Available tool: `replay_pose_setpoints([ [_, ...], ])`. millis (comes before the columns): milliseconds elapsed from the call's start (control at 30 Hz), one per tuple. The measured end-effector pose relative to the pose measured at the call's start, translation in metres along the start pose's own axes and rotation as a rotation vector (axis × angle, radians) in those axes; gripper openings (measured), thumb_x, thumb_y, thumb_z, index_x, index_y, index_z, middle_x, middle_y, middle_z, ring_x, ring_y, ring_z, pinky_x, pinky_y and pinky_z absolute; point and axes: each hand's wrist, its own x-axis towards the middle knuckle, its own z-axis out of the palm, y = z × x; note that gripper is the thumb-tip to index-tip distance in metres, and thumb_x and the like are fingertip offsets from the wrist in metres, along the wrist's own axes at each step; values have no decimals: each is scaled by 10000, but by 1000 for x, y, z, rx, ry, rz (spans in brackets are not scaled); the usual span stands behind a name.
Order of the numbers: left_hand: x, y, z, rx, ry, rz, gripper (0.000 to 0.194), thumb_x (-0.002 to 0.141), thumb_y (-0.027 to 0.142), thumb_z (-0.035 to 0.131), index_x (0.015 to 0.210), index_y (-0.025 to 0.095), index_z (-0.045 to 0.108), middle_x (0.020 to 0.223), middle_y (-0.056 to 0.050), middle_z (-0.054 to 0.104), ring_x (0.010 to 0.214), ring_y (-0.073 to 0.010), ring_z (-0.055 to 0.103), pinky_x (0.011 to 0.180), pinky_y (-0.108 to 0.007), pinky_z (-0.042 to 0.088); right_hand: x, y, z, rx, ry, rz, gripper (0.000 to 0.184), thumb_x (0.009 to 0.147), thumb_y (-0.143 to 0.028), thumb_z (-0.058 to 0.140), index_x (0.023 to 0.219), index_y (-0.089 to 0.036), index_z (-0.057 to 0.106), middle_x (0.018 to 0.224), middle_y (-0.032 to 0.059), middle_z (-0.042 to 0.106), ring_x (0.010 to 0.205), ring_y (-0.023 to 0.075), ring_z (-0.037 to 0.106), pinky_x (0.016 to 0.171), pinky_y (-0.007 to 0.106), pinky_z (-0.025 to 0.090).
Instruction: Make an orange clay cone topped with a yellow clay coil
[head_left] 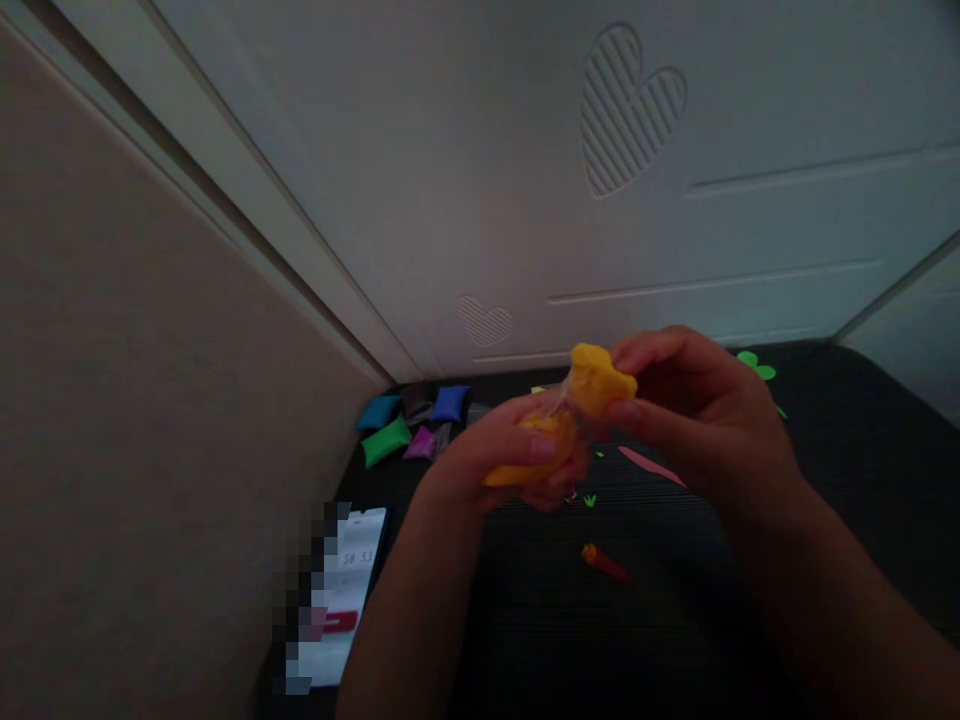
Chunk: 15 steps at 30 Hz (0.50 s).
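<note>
My left hand is closed around a clear plastic bag of yellow modelling clay, the thumb pressed on its side. My right hand pinches a lump of yellow clay between thumb and fingers, just above and right of the bag. Clear film stretches between the bag and the lump; whether the lump is fully out of the bag I cannot tell. Below my hands, a small orange-red tapered piece lies on the dark table, and a tiny green leafy piece lies nearer the hands.
Bags of clay in blue, green and purple lie at the back left. A phone showing a timer rests at the left edge. Behind my right hand are a pink flat tool and a green flower-like shape. A white panel stands behind.
</note>
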Motion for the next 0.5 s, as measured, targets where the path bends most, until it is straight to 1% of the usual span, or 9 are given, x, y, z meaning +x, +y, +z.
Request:
replay_pose_setpoints([
  [67,1,-1,-2,-24,-10,-12,302,635,414,643,858,221,577,544,24,438,385,-62,290,340,-202,164,2,3,1,50,13,28,187,737,-211,711,878,-272,605,882,-21,623,784,133,618,704,284,548],
  [133,1,-3,-5,-57,-29,-19,298,629,397,633,861,219,578,537,23,431,384,-65,287,336,-203,163,6,4,0,78,61,55,160,738,-246,704,854,-278,598,845,-22,620,772,140,621,706,299,551],
  [200,-1,-3,-8,-78,-60,-17,303,619,384,634,864,213,583,522,22,435,378,-66,284,332,-202,159,10,2,-4,145,166,73,108,766,-265,657,845,-287,587,861,-17,621,814,155,631,740,326,549],
  [267,-3,-3,-11,-65,-68,4,312,620,374,638,878,205,591,519,22,451,377,-67,297,333,-201,172,14,-4,-9,199,296,86,61,799,-273,590,856,-292,577,944,-7,626,928,175,626,772,339,540],
  [300,-4,-3,-11,-49,-53,21,313,623,362,641,886,199,592,528,19,466,385,-69,315,338,-203,188,15,-7,-11,208,342,94,59,809,-275,561,864,-293,571,1005,-3,623,988,183,611,775,339,535],
  [333,-4,-3,-11,-29,-23,44,310,630,348,643,894,194,592,545,15,484,397,-73,336,348,-205,208,15,-9,-13,206,362,107,67,810,-274,544,870,-294,565,1069,-2,616,1026,186,596,768,336,530],
  [400,-2,-3,-9,10,83,126,300,641,310,645,909,188,589,584,7,515,440,-84,387,381,-216,263,15,-12,-13,192,351,136,77,785,-255,553,852,-291,541,1135,-7,607,989,173,598,740,323,523],
  [467,2,-2,-6,17,240,280,283,634,262,650,900,192,584,634,4,538,514,-101,455,446,-230,350,14,-10,-10,185,285,130,158,750,-217,594,856,-291,503,1080,-13,626,893,149,606,740,310,513],
  [500,5,-2,-4,2,335,377,268,633,234,648,890,198,582,670,3,548,572,-110,493,501,-238,399,12,-7,-7,168,241,116,230,740,-197,615,903,-299,489,1019,-18,632,854,138,604,739,300,508],
])
